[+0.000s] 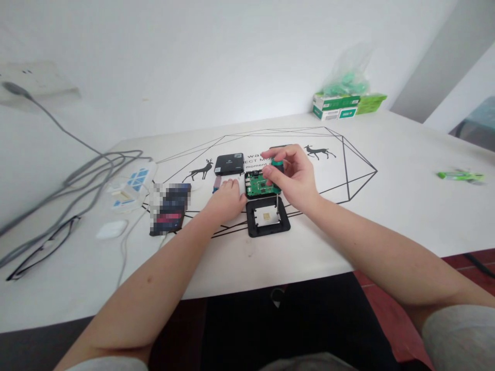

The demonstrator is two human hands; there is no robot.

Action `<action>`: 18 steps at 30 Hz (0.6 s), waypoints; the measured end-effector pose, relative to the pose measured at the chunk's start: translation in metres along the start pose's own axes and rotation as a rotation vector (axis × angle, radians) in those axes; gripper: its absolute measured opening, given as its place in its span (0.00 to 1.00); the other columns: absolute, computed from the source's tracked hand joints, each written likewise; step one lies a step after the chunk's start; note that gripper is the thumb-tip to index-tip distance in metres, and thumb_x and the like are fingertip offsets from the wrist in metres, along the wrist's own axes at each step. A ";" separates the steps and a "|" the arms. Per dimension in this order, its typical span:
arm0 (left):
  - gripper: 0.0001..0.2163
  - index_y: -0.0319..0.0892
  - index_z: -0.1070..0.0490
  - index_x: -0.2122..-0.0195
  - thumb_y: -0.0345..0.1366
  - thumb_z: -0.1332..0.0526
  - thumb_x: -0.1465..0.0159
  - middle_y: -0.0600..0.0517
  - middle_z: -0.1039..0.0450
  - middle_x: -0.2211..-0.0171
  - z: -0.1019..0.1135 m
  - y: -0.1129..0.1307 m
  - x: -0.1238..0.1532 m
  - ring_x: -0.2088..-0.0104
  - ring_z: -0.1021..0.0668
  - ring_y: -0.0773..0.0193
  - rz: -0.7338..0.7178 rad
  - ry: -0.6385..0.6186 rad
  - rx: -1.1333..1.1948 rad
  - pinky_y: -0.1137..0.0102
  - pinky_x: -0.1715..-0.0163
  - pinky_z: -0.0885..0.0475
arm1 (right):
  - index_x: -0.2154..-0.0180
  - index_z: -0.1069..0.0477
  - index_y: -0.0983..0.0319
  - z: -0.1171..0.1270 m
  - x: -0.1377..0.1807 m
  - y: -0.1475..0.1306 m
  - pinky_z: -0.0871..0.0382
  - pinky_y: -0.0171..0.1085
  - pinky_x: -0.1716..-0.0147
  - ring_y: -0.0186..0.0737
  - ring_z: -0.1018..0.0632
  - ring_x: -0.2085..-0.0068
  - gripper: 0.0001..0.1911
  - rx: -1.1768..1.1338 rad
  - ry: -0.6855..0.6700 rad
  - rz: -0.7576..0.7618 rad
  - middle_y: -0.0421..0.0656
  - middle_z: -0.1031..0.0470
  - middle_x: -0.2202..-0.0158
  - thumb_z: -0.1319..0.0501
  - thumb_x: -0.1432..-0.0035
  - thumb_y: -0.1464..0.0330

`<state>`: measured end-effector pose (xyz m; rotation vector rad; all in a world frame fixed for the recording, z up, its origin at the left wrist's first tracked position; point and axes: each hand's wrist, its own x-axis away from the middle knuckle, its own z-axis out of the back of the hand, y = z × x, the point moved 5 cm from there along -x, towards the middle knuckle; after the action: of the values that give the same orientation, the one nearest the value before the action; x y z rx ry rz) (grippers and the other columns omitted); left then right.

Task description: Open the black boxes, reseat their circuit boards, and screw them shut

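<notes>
My right hand (294,172) is closed around a screwdriver (277,164) with a green and black handle. Its shaft points down to the right side of a silver metal plate (266,215) inside a black cover (251,226) lying on the table. Just behind that cover, a green circuit board (257,184) sits in a black case, partly covered by my right fingers. My left hand (228,198) rests on the table with thumb and fingers apart, its thumb at the case's left edge. Beside its fingers is a small blue and pinkish item (217,183), too small to name.
A closed black box (229,164) lies behind my left hand. To the left are a phone (172,208), a white case (112,229), glasses (44,247), a power strip (133,188) and grey cables. Green-white boxes (335,105) stand back right; a green item (461,176) lies far right.
</notes>
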<state>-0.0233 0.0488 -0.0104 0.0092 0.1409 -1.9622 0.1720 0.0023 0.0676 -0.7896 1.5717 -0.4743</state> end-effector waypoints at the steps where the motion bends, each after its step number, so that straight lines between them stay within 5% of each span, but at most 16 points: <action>1: 0.24 0.24 0.36 0.35 0.37 0.49 0.25 0.27 0.29 0.38 0.000 0.000 0.000 0.36 0.27 0.43 -0.006 -0.003 -0.005 0.56 0.34 0.35 | 0.60 0.31 0.54 0.001 0.000 -0.001 0.22 0.38 0.70 0.34 0.21 0.67 0.11 0.023 -0.013 0.010 0.40 0.20 0.54 0.32 0.34 0.58; 5: 0.23 0.25 0.35 0.36 0.37 0.49 0.25 0.27 0.28 0.39 0.002 0.000 0.000 0.36 0.26 0.43 -0.028 -0.002 -0.018 0.55 0.34 0.34 | 0.58 0.22 0.55 0.006 -0.001 -0.003 0.21 0.47 0.52 0.42 0.19 0.54 0.09 0.148 -0.034 0.068 0.41 0.18 0.58 0.41 0.29 0.65; 12: 0.23 0.25 0.36 0.35 0.37 0.48 0.25 0.27 0.28 0.38 0.001 -0.001 -0.001 0.36 0.27 0.43 -0.013 0.004 -0.006 0.55 0.34 0.35 | 0.56 0.27 0.55 0.004 0.000 0.000 0.29 0.41 0.60 0.37 0.28 0.61 0.07 0.242 -0.020 0.152 0.39 0.29 0.60 0.34 0.36 0.67; 16: 0.25 0.22 0.38 0.33 0.38 0.49 0.25 0.26 0.31 0.35 0.002 0.000 0.000 0.33 0.28 0.43 0.009 -0.021 -0.010 0.57 0.32 0.36 | 0.58 0.32 0.54 0.005 -0.002 0.007 0.25 0.42 0.56 0.40 0.25 0.53 0.14 0.231 0.046 0.118 0.42 0.32 0.52 0.28 0.41 0.66; 18: 0.25 0.23 0.38 0.33 0.38 0.49 0.25 0.27 0.31 0.36 0.003 0.001 0.001 0.34 0.28 0.44 0.016 -0.030 -0.009 0.57 0.32 0.36 | 0.59 0.34 0.54 0.004 -0.001 0.010 0.23 0.42 0.59 0.36 0.23 0.57 0.18 0.152 0.057 0.068 0.43 0.34 0.46 0.26 0.43 0.64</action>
<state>-0.0228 0.0474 -0.0074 -0.0248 0.1297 -1.9451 0.1739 0.0110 0.0605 -0.6094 1.5889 -0.5640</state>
